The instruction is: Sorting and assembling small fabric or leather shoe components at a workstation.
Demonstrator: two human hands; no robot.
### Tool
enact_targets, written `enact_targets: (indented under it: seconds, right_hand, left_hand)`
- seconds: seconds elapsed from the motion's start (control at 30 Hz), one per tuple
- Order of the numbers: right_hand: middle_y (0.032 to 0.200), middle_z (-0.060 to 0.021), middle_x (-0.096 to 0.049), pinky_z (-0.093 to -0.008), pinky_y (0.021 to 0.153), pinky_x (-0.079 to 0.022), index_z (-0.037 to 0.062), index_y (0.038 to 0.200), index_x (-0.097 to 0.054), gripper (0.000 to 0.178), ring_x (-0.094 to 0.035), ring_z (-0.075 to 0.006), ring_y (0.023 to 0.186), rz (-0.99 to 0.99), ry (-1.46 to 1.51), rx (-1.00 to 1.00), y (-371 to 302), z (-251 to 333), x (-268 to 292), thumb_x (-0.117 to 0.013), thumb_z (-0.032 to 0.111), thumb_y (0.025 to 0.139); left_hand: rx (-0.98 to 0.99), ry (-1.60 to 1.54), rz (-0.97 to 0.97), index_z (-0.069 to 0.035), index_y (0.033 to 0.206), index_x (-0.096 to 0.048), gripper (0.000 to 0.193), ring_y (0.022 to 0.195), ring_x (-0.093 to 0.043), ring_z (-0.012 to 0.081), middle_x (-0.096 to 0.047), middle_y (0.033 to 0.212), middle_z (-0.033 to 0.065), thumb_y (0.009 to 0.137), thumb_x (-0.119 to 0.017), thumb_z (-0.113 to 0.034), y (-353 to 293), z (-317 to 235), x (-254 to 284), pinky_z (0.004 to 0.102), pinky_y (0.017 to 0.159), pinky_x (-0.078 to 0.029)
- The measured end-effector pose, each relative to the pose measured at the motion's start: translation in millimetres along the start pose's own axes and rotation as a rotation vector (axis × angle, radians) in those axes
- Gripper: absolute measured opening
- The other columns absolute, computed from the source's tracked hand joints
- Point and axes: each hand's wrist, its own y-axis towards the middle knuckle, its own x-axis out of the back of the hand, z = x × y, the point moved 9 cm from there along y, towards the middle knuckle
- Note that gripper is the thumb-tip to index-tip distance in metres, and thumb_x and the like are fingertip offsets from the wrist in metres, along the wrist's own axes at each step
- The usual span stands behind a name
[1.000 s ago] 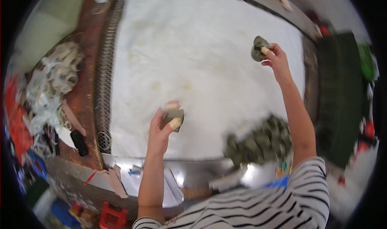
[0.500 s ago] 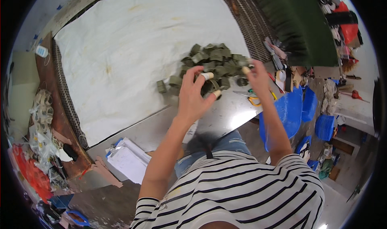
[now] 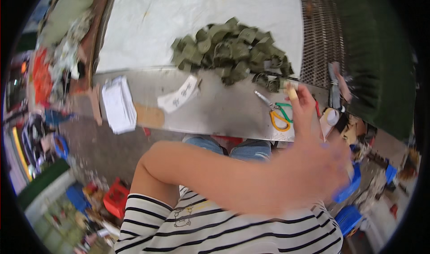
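Observation:
A heap of olive-green fabric loops [image 3: 233,50] lies at the white sheet's near edge, spilling onto the metal tabletop. My right hand [image 3: 305,108] is just right of the heap, fingers bent together in a pinch; a pale covering wraps one fingertip, and what they hold, if anything, I cannot make out. My left forearm crosses low over my lap toward the right. At its end my left hand [image 3: 316,171] is smeared by motion, its fingers unreadable, below my right hand. Scissors [image 3: 263,98] with yellow and green handles rest left of my right hand.
A white sheet [image 3: 201,8] covers the far table. On the metal edge are a white paper strip [image 3: 179,95] and a stack of papers [image 3: 118,104]. Metal mesh [image 3: 320,34] and dark green cloth [image 3: 374,57] border the right. A red plastic stool [image 3: 115,198] stands at lower left.
My left hand has left the loops and swung right and toward my body. My right hand has come lower, beside the scissors. The head view has turned and shifted.

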Motion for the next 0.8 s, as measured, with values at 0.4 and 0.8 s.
enact_targets:
  seconds: [0.4,0.8]
  right_hand:
    - [0.089,-0.0076,-0.069,-0.0368,0.069,-0.053,0.0033,0.105,-0.065,0.028,-0.066,-0.022,0.078,0.856,-0.1,-0.799,-307.3,-337.6,-144.9,-0.064,0.021,0.083]
    - [0.137,-0.0165,-0.047,-0.042,0.105,-0.037,0.0091,0.132,-0.048,0.056,-0.044,-0.0327,0.126,1.051,-0.893,-0.76,-371.0,-535.5,-211.0,-0.051,0.04,0.086]
  left_hand:
    - [-0.059,0.122,0.013,0.003,0.112,-0.054,0.037,0.113,-0.052,0.0286,-0.059,0.11,0.0154,0.083,-0.055,-0.02,-105.5,20.0,-61.4,0.0394,0.094,-0.047]
    - [0.745,-0.52,-0.652,-0.001,0.099,-0.068,0.027,0.068,-0.06,0.0152,-0.064,0.082,0.0095,0.072,-0.067,0.003,-369.1,233.3,-209.1,0.0247,0.059,-0.048]
